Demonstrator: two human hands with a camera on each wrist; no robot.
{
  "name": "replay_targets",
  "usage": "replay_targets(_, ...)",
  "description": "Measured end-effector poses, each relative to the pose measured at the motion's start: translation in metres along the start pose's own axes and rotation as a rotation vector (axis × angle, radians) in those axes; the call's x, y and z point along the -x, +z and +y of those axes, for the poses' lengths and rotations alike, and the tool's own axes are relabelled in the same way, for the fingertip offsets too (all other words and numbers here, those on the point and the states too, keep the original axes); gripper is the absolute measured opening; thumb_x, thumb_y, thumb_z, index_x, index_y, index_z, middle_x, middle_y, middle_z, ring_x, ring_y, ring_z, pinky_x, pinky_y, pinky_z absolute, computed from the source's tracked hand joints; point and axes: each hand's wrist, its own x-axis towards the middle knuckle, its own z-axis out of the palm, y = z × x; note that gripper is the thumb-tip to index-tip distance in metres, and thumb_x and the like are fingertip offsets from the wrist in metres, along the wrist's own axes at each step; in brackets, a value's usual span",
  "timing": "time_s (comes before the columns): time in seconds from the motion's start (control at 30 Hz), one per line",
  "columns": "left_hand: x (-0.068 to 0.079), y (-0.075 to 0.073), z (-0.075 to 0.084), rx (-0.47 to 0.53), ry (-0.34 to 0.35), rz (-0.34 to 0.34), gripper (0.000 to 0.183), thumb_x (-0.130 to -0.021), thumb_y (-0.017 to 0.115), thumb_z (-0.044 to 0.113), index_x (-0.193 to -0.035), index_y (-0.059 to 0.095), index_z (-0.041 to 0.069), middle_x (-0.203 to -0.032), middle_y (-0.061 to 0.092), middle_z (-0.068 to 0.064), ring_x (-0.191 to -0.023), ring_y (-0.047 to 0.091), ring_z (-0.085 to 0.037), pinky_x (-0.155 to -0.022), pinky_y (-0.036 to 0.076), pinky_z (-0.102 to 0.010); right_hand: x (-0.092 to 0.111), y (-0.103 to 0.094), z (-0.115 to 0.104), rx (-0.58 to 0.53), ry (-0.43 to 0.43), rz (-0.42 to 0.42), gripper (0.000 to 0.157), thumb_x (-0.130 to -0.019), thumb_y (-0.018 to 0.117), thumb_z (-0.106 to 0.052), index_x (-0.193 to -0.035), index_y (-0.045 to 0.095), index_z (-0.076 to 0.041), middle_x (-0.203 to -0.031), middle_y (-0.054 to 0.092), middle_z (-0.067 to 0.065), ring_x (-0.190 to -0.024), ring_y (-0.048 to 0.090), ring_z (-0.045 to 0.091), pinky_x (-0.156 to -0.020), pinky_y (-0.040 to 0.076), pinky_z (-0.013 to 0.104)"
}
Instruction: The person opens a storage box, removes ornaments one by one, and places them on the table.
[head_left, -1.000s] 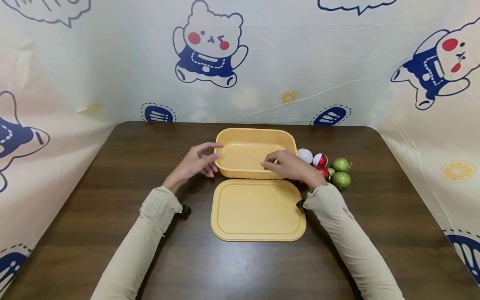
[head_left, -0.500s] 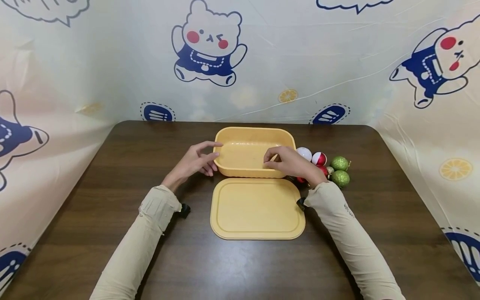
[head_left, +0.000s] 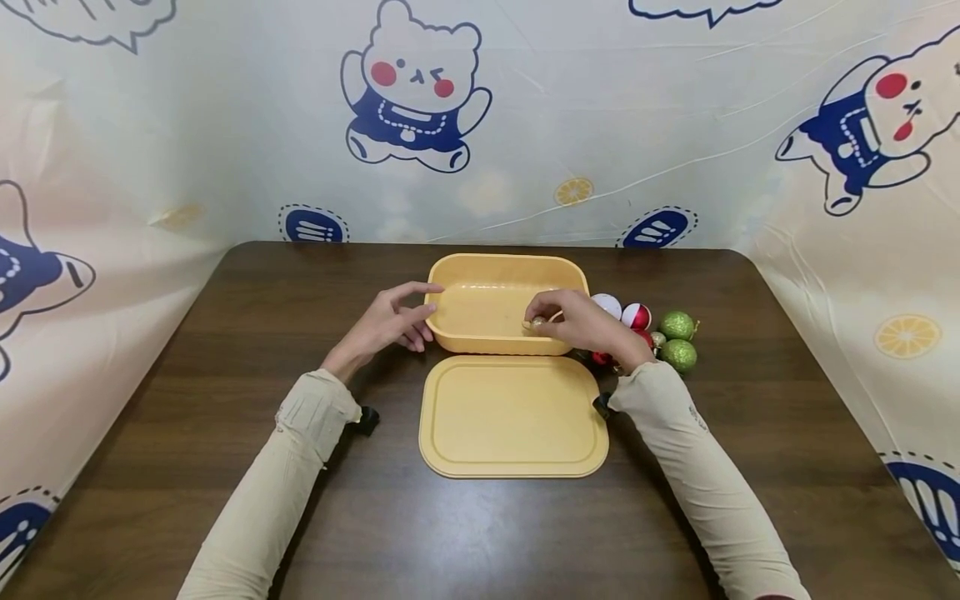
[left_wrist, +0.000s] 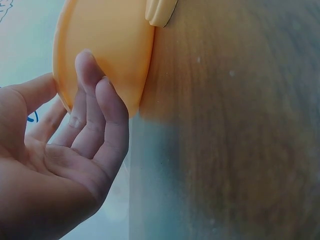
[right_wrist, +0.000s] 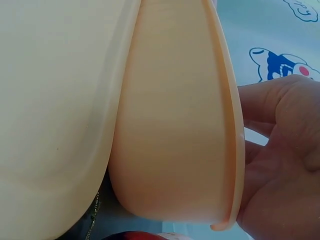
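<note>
In the head view a yellow plastic box [head_left: 480, 346] stands near the table's far side. My left hand [head_left: 390, 321] is at its left end, with index fingertip and thumb touching the rim. The left wrist view shows the other fingers of that hand [left_wrist: 95, 120] loosely bent beside the outer wall [left_wrist: 120, 40]. Over the box's right part, my right hand [head_left: 577, 321] pinches a small gold bauble [head_left: 537, 321], partly covered by the fingers. The wall [right_wrist: 175, 110] hides the right fingertips in the right wrist view.
A flat yellow lid [head_left: 513, 417] lies just in front of the box. Right of the box are several baubles: a white ball [head_left: 607, 306], a red-and-white ball [head_left: 637, 317], green glitter balls [head_left: 678, 356] and red ones, partly behind the right wrist. A patterned cloth [head_left: 525, 125] hangs behind the table.
My right hand has shifted slightly up and its fingers have turned, so the gold bauble now shows between them. The left hand stays at the box rim.
</note>
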Motion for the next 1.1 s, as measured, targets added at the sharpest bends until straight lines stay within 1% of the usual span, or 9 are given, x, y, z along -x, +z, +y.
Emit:
replay_targets(0.17,0.000,0.000,-0.001,-0.004,0.006,0.004,0.049,-0.100,0.062,0.030,-0.144,0.051,0.012,-0.082,0.066,-0.030,-0.057,0.066,-0.028,-0.059,0.059,-0.041,0.001,-0.001,0.001,-0.018,0.002,0.004,0.012,-0.092,0.068,0.000,-0.103,0.069,0.003,-0.100,0.071,0.014,-0.095,0.064,0.024,-0.093,0.053,0.047)
replay_targets(0.3,0.000,0.000,-0.002,-0.008,0.006,0.014,0.049,-0.100,0.062,0.031,-0.144,0.051,0.012,-0.082,0.066,-0.032,-0.057,0.065,-0.029,-0.058,0.059,-0.041,0.001,-0.005,0.002,-0.037,0.006,0.027,0.014,-0.091,0.070,-0.002,-0.105,0.069,0.002,-0.100,0.070,0.012,-0.095,0.064,0.023,-0.093,0.053,0.046)
replay_targets(0.4,0.000,0.000,-0.003,-0.009,-0.001,0.012,0.048,-0.101,0.061,0.028,-0.144,0.051,0.012,-0.084,0.065,-0.034,-0.058,0.065,-0.029,-0.059,0.059,-0.041,0.003,-0.009,0.002,-0.042,0.022,0.055,0.014,-0.092,0.070,-0.003,-0.105,0.070,0.001,-0.102,0.069,0.011,-0.097,0.063,0.023,-0.094,0.053,0.045)
replay_targets(0.5,0.001,0.001,-0.003,-0.014,-0.001,0.006,0.047,-0.101,0.061,0.028,-0.144,0.050,0.013,-0.084,0.065,-0.034,-0.058,0.065,-0.029,-0.059,0.059,-0.040,0.007,-0.016,0.000,-0.027,0.032,0.104,0.013,-0.092,0.070,-0.004,-0.105,0.071,0.000,-0.104,0.069,0.010,-0.099,0.064,0.023,-0.093,0.054,0.045)
replay_targets(0.63,0.000,0.001,-0.002,-0.019,0.005,0.009,0.047,-0.101,0.061,0.028,-0.144,0.050,0.013,-0.082,0.066,-0.031,-0.057,0.065,-0.027,-0.059,0.059,-0.040,0.017,-0.029,-0.005,-0.008,0.046,0.192,0.013,-0.093,0.070,-0.007,-0.105,0.072,-0.003,-0.105,0.070,0.008,-0.101,0.064,0.022,-0.091,0.055,0.045)
replay_targets(0.77,0.000,0.001,-0.002,-0.019,0.001,0.004,0.049,-0.101,0.061,0.030,-0.145,0.049,0.012,-0.082,0.066,-0.031,-0.057,0.065,-0.026,-0.059,0.059,-0.041,0.031,-0.043,-0.006,0.004,0.075,0.259,0.016,-0.093,0.070,-0.008,-0.109,0.070,-0.004,-0.107,0.070,0.007,-0.101,0.065,0.022,-0.092,0.055,0.045)
replay_targets(0.93,-0.001,0.001,-0.001,-0.008,-0.011,0.011,0.049,-0.100,0.062,0.031,-0.145,0.050,0.014,-0.083,0.066,-0.032,-0.058,0.065,-0.026,-0.060,0.060,-0.042,0.051,-0.057,-0.005,0.016,0.085,0.312,0.030,-0.092,0.070,-0.004,-0.121,0.065,-0.005,-0.115,0.068,0.011,-0.105,0.066,0.025,-0.092,0.054,0.048)
replay_targets(1.03,-0.001,0.001,0.000,-0.004,-0.017,0.011,0.047,-0.101,0.061,0.030,-0.144,0.051,0.015,-0.084,0.066,-0.033,-0.058,0.065,-0.026,-0.060,0.059,-0.043,0.064,-0.062,-0.001,0.049,0.090,0.336,0.038,-0.091,0.070,-0.002,-0.128,0.063,-0.007,-0.120,0.067,0.013,-0.108,0.064,0.028,-0.093,0.054,0.048)
replay_targets(1.1,-0.001,0.001,0.000,-0.004,-0.021,0.009,0.048,-0.101,0.061,0.030,-0.145,0.050,0.015,-0.084,0.066,-0.033,-0.058,0.065,-0.026,-0.060,0.059,-0.043,0.072,-0.065,0.003,0.077,0.094,0.356,0.040,-0.091,0.070,-0.001,-0.130,0.062,-0.007,-0.122,0.066,0.015,-0.108,0.065,0.029,-0.092,0.054,0.047)
